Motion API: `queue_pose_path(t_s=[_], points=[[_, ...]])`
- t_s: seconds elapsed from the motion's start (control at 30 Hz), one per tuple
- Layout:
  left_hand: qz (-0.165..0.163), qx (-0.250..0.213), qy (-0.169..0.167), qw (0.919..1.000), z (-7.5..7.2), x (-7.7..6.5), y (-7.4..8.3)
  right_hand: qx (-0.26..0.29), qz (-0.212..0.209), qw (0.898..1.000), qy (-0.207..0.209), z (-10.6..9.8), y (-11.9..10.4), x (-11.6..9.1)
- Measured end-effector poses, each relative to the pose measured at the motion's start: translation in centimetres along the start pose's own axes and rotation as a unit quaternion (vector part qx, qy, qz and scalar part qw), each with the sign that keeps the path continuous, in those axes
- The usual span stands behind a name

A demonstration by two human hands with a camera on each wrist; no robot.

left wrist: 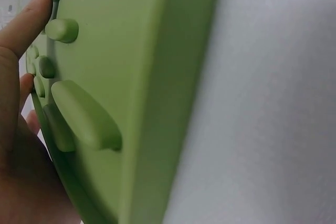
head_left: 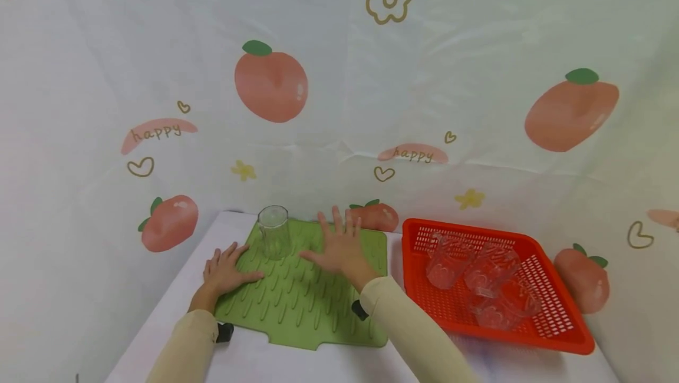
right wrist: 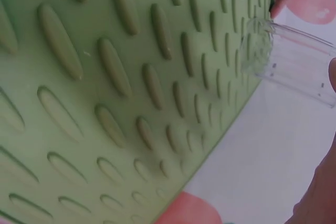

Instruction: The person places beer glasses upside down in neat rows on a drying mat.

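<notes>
Apparently I'm steadying the green mat (head_left: 297, 312): my left hand (head_left: 225, 271) rests on its left edge, my right hand (head_left: 339, 247) hovers above it, fingers of both spread and holding nothing. One glass (head_left: 274, 238) stands far left on it; the next move probably calls for other glasses (head_left: 450, 262) from the red basket (head_left: 406, 265).

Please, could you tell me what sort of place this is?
Perhaps a staged tabletop corner: a fruit-printed sheet hangs behind a white table, which bears a green mat and a red basket of clear cups.
</notes>
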State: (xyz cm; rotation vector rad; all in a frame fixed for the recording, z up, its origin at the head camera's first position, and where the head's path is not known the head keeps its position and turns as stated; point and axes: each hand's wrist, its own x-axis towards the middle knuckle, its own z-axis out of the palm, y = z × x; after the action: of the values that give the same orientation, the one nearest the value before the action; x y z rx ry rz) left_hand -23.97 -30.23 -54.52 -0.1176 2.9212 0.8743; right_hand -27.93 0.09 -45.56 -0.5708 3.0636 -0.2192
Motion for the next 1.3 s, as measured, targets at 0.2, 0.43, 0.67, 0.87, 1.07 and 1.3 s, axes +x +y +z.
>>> queue_pose_path(t_s=[0.2,0.43,0.67,0.87,1.07,1.3], points=[[-0.004,0.012,-0.006,0.9999,-0.2,0.1,0.0,0.012,-0.001,1.000,0.000,-1.2,1.0,-0.5],[-0.004,0.005,-0.014,0.9999,-0.2,0.0,0.2,0.028,0.001,1.000,0.000,-2.6,2.5,-1.3],[0.003,0.006,-0.006,1.0000,-0.2,0.2,0.1,0.005,0.007,1.000,0.002,-4.1,4.2,-2.1],[-0.001,0.002,-0.015,0.9999,-0.4,0.1,0.4,0.029,0.022,0.999,0.003,-5.1,5.8,-2.6],[0.001,-0.002,-0.016,0.9999,-0.4,0.0,0.5,0.040,0.025,0.999,0.009,-5.7,7.7,-3.3],[0.001,-0.001,-0.014,0.9999,0.0,0.1,0.2,0.049,0.019,0.998,0.023,-5.8,9.7,-4.3]])
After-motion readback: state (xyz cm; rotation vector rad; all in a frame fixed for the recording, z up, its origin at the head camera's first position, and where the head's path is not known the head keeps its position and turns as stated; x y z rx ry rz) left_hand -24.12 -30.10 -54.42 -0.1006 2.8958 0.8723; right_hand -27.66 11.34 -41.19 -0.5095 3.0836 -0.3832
